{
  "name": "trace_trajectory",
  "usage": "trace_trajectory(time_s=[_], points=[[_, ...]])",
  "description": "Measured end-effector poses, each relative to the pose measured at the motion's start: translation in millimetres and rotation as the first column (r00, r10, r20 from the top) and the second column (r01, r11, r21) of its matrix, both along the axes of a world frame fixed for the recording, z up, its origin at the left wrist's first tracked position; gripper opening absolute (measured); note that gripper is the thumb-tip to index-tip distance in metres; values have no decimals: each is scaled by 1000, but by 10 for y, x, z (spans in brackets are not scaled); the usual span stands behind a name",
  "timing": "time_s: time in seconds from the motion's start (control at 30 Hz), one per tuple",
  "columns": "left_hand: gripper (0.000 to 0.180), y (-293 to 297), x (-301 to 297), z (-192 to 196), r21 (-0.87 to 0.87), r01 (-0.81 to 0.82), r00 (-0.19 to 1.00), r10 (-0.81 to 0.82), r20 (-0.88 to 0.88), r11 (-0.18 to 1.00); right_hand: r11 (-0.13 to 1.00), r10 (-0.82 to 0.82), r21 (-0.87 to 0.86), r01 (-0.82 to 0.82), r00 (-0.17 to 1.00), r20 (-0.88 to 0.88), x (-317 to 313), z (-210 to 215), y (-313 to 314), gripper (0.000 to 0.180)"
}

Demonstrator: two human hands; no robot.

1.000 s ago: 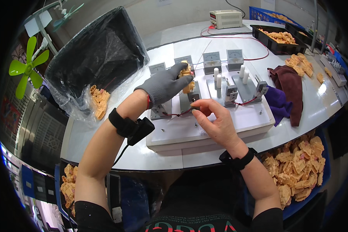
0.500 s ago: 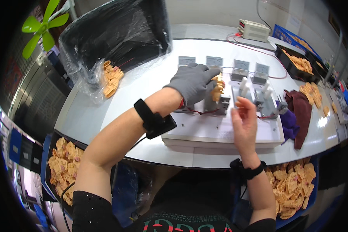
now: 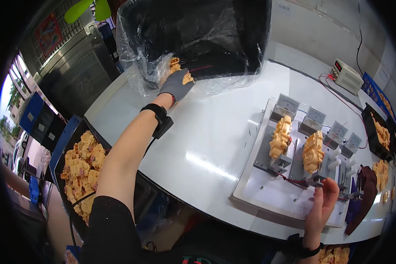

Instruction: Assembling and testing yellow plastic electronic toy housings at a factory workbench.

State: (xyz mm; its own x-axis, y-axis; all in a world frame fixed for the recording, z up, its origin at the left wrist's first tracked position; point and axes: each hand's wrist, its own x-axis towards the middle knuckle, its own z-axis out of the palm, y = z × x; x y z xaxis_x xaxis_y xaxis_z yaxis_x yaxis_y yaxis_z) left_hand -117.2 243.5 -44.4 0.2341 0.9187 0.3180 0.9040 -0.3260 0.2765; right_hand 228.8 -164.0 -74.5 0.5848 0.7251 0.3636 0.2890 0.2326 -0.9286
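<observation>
My left hand, in a grey glove, reaches to the far left table edge. Its fingers are closed about a tan plastic moulded part, partly hidden by the glove; more tan pieces show just beyond. My bare right hand is at the front of a white test fixture, fingers bent and thumb apart, by a small metal clamp. Two tan moulded parts stand upright in the fixture: a left one and a right one. Behind them sit several dial meters.
A black bin lined with clear plastic stands at the back. Crates of tan parts flank me low down. At the right are a power supply, a black tray of parts and a dark red cloth.
My left hand has left the fixture and moved left to the tan parts by the bin. The view has swung left. My right hand stays near the fixture's front, now beside the clamp.
</observation>
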Motion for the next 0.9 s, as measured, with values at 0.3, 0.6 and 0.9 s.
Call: trace_trajectory(time_s=[0.3,0.6,0.9], points=[[81,338,-560,-496,-318,-484,872,481,-94,815,994,-53,-86,62,994,93,-8,5,-32,36],[68,-381,-341,-279,275,-41,954,120,-275,961,992,-69,-99,79,992,107,-34,62,13,36],[83,-397,-293,-237,-152,-349,874,262,-409,925,999,38,-22,-37,999,38,-16,-3,-21,35]])
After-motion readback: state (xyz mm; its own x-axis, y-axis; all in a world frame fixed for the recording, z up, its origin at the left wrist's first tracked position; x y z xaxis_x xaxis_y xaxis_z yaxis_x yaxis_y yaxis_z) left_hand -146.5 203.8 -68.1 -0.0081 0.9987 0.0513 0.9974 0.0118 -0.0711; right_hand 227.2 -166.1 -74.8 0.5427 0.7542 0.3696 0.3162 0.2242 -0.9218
